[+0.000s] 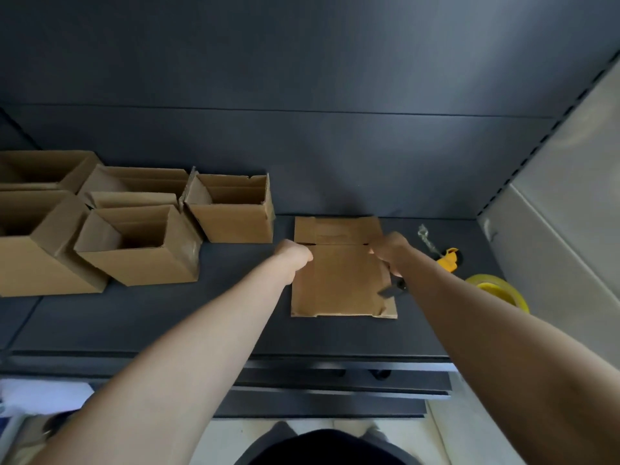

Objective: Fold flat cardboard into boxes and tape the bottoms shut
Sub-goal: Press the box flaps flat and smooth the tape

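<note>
So the flat cardboard [339, 280] is lying on the bench [167, 323], not opened up yet, with the flap slits showing across its far end. The left hand [293, 255] has a curled grip on its left edge, right by the slit. The right hand [389, 250] is curled onto the right edge at about the same spot, so both grips are narrow and holding the sheet.

Here's what I'd worry about. The near right corner already looks crumpled, so if the sheet gets popped open with an uneven pull, I reckon that side buckles instead of folding on its crease and the bottom flaps won't meet square. Both grips also sit up at the far end, so the near end could drag on the bench and twist.

There's a small dark thing [391, 290] touching the cardboard's right edge, just under the right wrist. I can't tell what it is or whether the hand has hold of it. If it's loose, it could get swept along or catch the panel.

To the right of the cardboard are a yellow tool [448, 260] and a tape roll [496, 292], close enough for an elbow to knock.

The open boxes [231, 209] to the left stand just beside the sheet, so swinging it that way might bump them.
</note>
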Demonstrator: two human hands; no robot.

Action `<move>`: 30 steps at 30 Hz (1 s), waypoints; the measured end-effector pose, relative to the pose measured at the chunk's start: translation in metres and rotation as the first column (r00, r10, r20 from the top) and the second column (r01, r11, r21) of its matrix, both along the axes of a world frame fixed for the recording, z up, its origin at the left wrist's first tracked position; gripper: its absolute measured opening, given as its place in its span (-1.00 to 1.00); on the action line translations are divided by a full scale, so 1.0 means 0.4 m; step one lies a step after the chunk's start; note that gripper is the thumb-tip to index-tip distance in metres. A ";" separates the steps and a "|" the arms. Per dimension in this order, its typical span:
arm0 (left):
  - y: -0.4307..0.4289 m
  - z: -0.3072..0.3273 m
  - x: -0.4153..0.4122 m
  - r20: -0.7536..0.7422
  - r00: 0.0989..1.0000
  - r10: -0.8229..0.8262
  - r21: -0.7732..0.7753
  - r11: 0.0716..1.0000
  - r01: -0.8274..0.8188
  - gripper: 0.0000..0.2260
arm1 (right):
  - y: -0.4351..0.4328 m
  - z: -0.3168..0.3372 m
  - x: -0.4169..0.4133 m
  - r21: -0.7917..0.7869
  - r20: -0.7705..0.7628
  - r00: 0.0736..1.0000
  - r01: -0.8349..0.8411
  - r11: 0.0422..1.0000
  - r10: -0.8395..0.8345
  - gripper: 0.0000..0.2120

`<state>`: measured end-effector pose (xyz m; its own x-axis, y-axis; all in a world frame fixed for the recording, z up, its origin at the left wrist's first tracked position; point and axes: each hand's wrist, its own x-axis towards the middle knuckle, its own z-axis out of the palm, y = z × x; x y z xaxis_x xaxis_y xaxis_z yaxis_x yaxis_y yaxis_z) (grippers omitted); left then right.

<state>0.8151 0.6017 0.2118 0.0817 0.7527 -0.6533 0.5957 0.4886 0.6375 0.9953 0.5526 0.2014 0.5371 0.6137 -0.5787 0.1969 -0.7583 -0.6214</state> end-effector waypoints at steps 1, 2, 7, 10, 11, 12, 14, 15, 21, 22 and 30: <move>-0.003 0.000 0.002 0.002 1.000 0.017 0.006 1.000 -0.017 -0.69 | -0.003 0.002 0.003 0.014 -0.046 0.999 0.020 1.000 -0.019 -0.69; -0.006 0.002 0.003 0.003 0.999 0.037 0.014 0.999 -0.037 -0.69 | -0.006 0.005 0.008 0.027 -0.084 0.996 0.042 0.999 -0.040 -0.75; -0.006 0.035 0.004 0.044 0.994 0.099 0.024 0.995 -0.100 -0.61 | -0.006 0.077 0.032 0.125 -0.246 0.966 0.117 0.985 -0.083 -0.92; -0.010 0.056 0.002 0.101 0.990 0.103 0.015 0.994 -0.105 -0.54 | 0.001 0.119 0.029 0.177 -0.279 0.960 0.069 0.982 -0.018 -0.95; -0.014 0.061 0.000 0.125 0.987 0.104 0.002 0.994 -0.105 -0.53 | 0.000 0.126 0.025 0.183 -0.279 0.960 0.052 0.982 0.001 -0.97; -0.019 0.066 -0.002 0.143 0.984 0.105 -0.011 0.994 -0.105 -0.52 | -0.003 0.127 0.023 0.181 -0.283 0.959 0.047 0.982 0.006 -0.92; -0.027 0.068 -0.007 0.160 0.981 0.107 -0.026 0.994 -0.104 -0.49 | -0.017 0.122 0.018 0.169 -0.312 0.950 0.046 0.985 0.009 -0.81; -0.031 0.067 -0.011 0.163 0.980 0.111 -0.030 0.994 -0.107 -0.48 | -0.028 0.121 0.015 0.164 -0.329 0.944 0.040 0.986 0.017 -0.79; -0.049 0.081 -0.004 0.169 0.982 0.081 0.011 0.996 -0.084 -0.53 | -0.041 0.168 0.018 0.244 -0.304 0.951 0.030 0.969 0.047 -0.81; -0.051 0.092 0.006 0.153 0.987 0.054 0.043 0.997 -0.061 -0.54 | -0.035 0.191 0.017 0.258 -0.226 0.971 -0.013 0.966 0.074 -0.83; -0.021 0.239 0.080 0.252 0.966 0.057 0.451 0.876 -0.169 -0.40 | 0.007 0.383 -0.029 0.057 0.485 0.746 -0.548 0.835 0.456 -0.75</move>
